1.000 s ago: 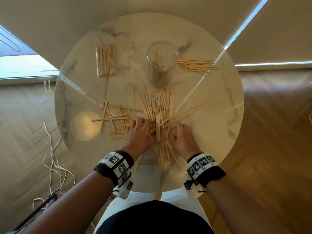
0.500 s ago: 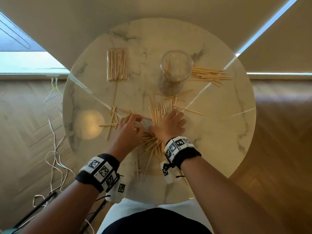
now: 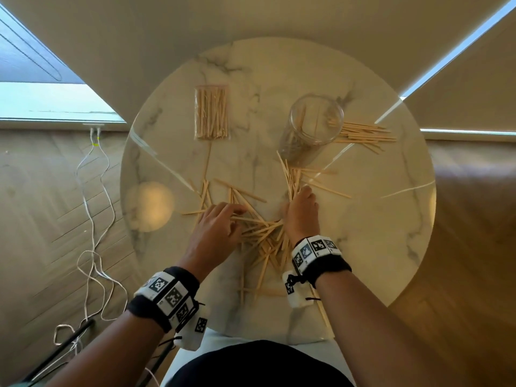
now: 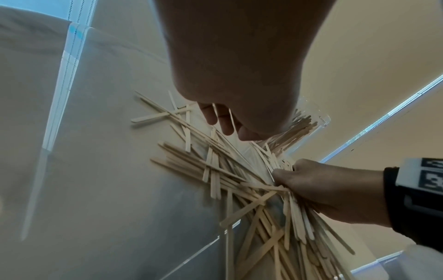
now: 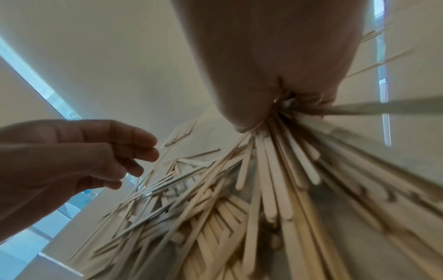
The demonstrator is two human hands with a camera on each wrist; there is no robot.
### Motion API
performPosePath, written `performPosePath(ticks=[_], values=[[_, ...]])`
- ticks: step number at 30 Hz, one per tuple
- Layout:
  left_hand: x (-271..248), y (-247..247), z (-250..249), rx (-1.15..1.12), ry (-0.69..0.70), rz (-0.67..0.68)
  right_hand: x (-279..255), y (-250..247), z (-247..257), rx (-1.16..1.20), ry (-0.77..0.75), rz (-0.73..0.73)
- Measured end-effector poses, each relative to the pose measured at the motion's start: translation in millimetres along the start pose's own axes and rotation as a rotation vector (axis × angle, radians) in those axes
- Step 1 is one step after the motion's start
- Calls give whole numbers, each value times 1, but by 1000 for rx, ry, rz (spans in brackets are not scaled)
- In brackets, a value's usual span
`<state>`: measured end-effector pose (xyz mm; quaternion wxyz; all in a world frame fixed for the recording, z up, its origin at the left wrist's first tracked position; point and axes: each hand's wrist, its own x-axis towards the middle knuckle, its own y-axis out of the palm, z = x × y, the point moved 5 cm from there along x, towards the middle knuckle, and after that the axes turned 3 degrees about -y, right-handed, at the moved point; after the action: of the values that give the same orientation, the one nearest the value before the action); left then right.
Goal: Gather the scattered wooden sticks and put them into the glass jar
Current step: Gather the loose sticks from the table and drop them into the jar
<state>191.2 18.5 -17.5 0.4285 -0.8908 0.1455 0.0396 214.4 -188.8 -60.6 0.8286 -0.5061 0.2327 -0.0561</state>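
Loose wooden sticks (image 3: pixel 259 236) lie in a crossed heap on the near half of the round marble table (image 3: pixel 391 219). My right hand (image 3: pixel 300 192) grips a bundle of them; the bundle (image 5: pixel 275 161) fans out below the fist and pokes out above it toward the glass jar (image 3: pixel 312 127). The jar stands upright just beyond, with a few sticks inside. My left hand (image 3: pixel 234 212) hovers over the left of the heap with loosely curled fingers (image 5: pixel 143 149), holding nothing that I can see.
A clear bag of sticks (image 3: pixel 211 113) lies at the back left of the table. Another loose bunch (image 3: pixel 360 134) lies right of the jar. White cables (image 3: pixel 92 219) trail on the wooden floor to the left.
Both hands were raking the heap together. My right hand has since closed round a bundle and moved right, toward the jar. My left hand stays over the left part of the heap.
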Motion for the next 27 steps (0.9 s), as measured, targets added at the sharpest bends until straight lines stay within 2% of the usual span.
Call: performPosePath(ticks=[12, 17, 21, 23, 27], values=[[8, -6, -1, -29, 73, -34, -23, -39, -14, 486, -180, -19], [11, -7, -22, -103, 122, -87, -16, -62, 0, 588, -274, -82], [8, -9, -46, -221, 81, -46, -18, -80, 11, 714, -280, -125], [12, -12, -54, -257, 74, -69, -21, -82, 18, 772, -297, -24], [27, -27, -65, -399, 72, -213, -23, -72, 19, 828, -326, 288]])
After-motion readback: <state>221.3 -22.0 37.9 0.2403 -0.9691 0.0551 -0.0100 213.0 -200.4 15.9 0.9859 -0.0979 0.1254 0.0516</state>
